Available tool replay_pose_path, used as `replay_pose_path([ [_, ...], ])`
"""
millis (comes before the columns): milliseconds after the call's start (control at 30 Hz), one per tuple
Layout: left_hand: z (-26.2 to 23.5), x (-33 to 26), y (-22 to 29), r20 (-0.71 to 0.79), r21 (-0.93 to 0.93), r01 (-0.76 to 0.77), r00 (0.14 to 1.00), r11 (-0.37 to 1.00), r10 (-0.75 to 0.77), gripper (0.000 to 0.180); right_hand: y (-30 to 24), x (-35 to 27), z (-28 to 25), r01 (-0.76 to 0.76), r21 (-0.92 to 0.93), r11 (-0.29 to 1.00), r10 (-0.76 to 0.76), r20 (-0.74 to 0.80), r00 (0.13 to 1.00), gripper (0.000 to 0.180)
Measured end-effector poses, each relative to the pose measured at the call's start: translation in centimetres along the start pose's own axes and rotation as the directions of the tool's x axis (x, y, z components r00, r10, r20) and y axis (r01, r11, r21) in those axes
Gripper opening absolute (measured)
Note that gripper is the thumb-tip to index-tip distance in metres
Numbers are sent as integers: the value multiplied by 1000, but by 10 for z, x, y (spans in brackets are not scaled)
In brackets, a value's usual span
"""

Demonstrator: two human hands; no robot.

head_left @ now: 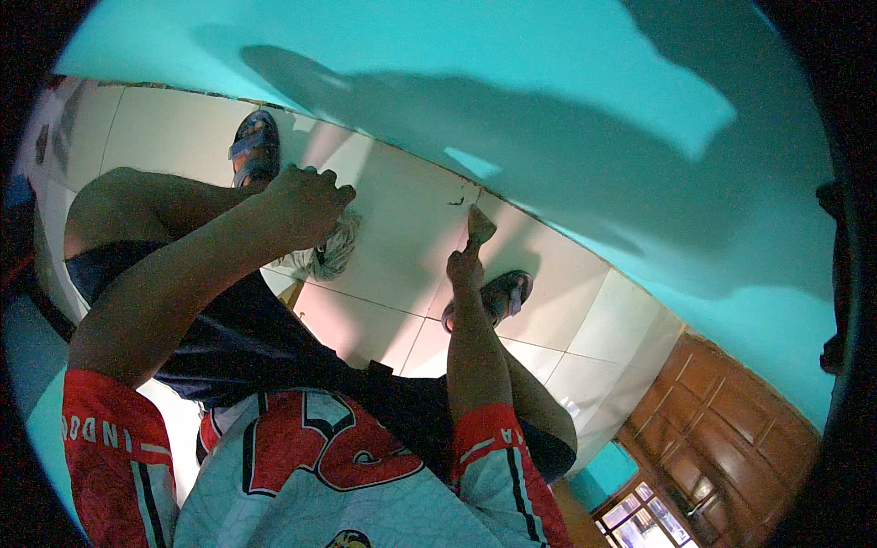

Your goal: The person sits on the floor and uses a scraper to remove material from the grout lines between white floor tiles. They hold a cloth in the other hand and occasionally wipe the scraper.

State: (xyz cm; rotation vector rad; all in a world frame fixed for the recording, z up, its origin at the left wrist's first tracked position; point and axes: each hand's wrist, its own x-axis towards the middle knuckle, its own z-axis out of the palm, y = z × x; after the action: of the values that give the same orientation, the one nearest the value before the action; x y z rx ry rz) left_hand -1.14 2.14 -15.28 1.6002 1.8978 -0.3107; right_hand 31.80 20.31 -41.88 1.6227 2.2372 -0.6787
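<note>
My left hand (311, 208) is over the floor at the left, its fingers curled. A crumpled pale cloth (334, 251) hangs out below its palm; the grip itself is partly hidden behind the back of the hand. Nearer the wall, my right hand (465, 267) is closed round the handle of a putty knife (480, 226). The flat, widening blade points away from me, toward the seam of floor and wall. Whether its edge touches the tile, I cannot tell.
A turquoise wall (566, 82) with broad shadows rises beyond the pale tiled floor (365, 320). My sandalled feet stand on either side, the left sandal (255, 146) close to the wall. A brown panelled wooden door (713, 429) is at the lower right.
</note>
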Motion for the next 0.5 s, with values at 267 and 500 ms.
replay_pose_path([
  [267, -4, 4, 0, 23, -17, 31, 999, 999, -31, 47, 0, 18, -4, 65, 48, 997, -65, -5, 998, 66],
  [500, -4, 5, 4, 46, -25, 29, 999, 999, -28, 47, -10, 22, 0, 63, -104, 993, -75, -110, 991, 59],
])
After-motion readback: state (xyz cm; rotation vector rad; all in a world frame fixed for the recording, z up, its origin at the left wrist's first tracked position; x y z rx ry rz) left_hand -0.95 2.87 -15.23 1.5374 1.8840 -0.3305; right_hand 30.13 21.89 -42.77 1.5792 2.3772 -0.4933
